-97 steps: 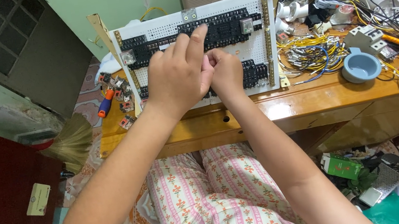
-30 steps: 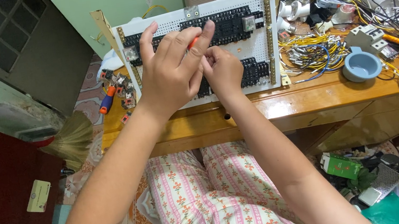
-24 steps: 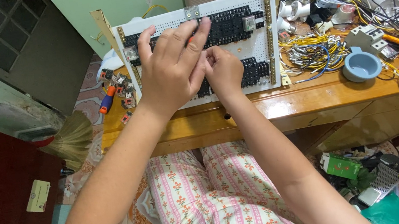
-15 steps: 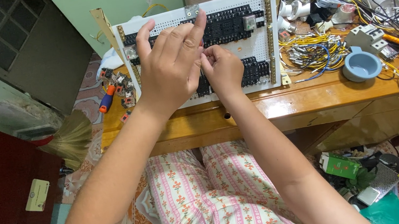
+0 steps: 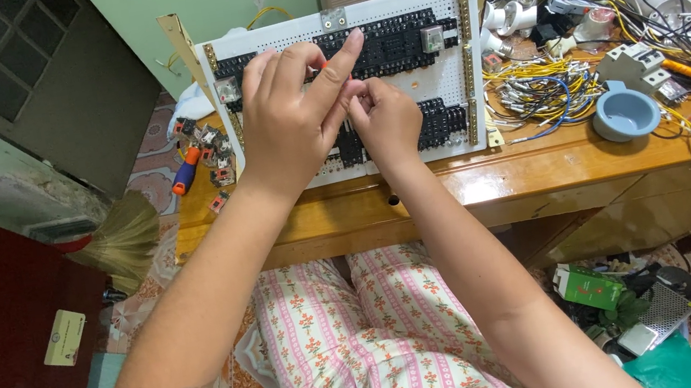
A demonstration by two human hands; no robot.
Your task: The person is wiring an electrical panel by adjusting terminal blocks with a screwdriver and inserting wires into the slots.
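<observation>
**Fingertip work on the upper terminal row**

Fingers [image 5: 324, 65] of the left hand [image 5: 291, 124] are drawn together, thumb against the side of the forefinger, and a small orange thing [image 5: 323, 64] shows in the pinch; whether it is a wire end or a ferrule is too small to tell. Just below, the right hand [image 5: 389, 119] is curled, its fingertips bunched and touching the left thumb, so that both hands meet at one spot over the white perforated board [image 5: 384, 83]. What the right fingertips hold, if anything, is hidden.

That spot lies at the upper row of black terminal blocks [image 5: 386, 40], left of its middle; a second, shorter row of black blocks [image 5: 444, 123] runs lower on the board, partly behind the right hand. The board leans upright on the wooden bench [image 5: 544, 178], framed by brass-coloured rails [image 5: 467, 57].

To do this step well, I judge that the pinch should stay close to the tip of the small part, so it does not bend as it goes in, and the right hand should steady rather than push. The wrists hang free of the bench; resting one against the board's lower edge would likely calm the tips. Both hands cover the row, so tilting the head to see the opening would help.

A heap of yellow wires [image 5: 544, 87] lies to the right, beside a blue bowl [image 5: 626, 114]. An orange-handled tool [image 5: 183, 173] lies at the left end.
</observation>
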